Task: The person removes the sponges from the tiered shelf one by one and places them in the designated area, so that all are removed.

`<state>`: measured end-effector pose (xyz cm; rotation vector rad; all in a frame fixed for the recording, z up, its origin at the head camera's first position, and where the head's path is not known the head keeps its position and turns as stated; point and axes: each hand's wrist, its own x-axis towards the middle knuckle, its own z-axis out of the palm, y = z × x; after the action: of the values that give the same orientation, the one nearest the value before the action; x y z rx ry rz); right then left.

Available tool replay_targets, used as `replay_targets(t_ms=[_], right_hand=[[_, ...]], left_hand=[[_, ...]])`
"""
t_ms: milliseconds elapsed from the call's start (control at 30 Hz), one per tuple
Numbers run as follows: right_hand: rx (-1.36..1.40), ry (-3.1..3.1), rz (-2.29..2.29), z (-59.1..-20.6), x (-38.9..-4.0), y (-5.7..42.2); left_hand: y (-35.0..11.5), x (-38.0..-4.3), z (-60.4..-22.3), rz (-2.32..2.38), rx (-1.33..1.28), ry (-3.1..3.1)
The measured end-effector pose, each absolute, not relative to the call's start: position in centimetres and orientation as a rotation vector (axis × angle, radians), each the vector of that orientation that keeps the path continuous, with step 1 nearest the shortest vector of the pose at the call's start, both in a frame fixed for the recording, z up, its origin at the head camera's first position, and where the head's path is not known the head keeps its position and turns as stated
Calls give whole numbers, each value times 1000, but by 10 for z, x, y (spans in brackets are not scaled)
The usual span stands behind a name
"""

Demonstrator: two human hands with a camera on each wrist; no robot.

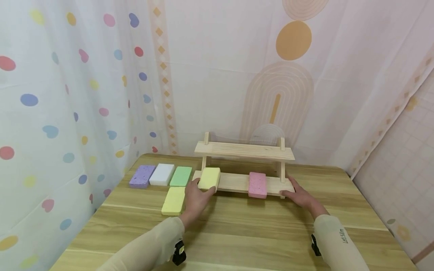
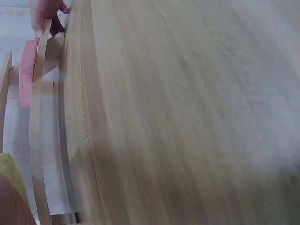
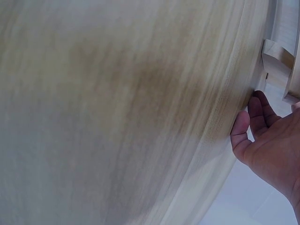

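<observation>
A two-tier wooden shelf (image 1: 234, 184) stands at the back of the table. My left hand (image 1: 196, 197) holds a yellow sponge (image 1: 209, 178) at the left end of the lower board, thumb along its right side; a corner of that sponge (image 2: 10, 171) shows in the left wrist view. At the lower board's other end, my right hand (image 1: 300, 195) grips the shelf, thumb at the front edge and fingers round the end. In the right wrist view its fingers (image 3: 257, 115) curl close to the tabletop. A pink sponge (image 1: 257, 184) sits on the lower board, nearer the right hand.
Left of the shelf lie a purple sponge (image 1: 142, 176), a white sponge (image 1: 162, 174) and a green sponge (image 1: 181, 176) in a row on the wooden table (image 1: 237, 241). Another yellow sponge (image 1: 174, 201) lies before the green one. Patterned curtains (image 1: 210, 75) hang behind.
</observation>
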<state>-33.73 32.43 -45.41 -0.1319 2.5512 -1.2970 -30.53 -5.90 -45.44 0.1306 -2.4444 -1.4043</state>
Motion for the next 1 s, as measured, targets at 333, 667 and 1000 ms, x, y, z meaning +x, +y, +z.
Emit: replay_targets(t_ms=[333,667,1000], right_hand=[[-133,2573,-1282,-449,-331,320],[-134,2586,-1259,-447,-330,318],[-139,2597,-1247,-447,-331,318]], left_hand=[[-62,-300,-459,-1397,133,-2502],[-68,-296,-462,-1386,95,-2491],[-75,-289,-452,-1418,91,-2486]])
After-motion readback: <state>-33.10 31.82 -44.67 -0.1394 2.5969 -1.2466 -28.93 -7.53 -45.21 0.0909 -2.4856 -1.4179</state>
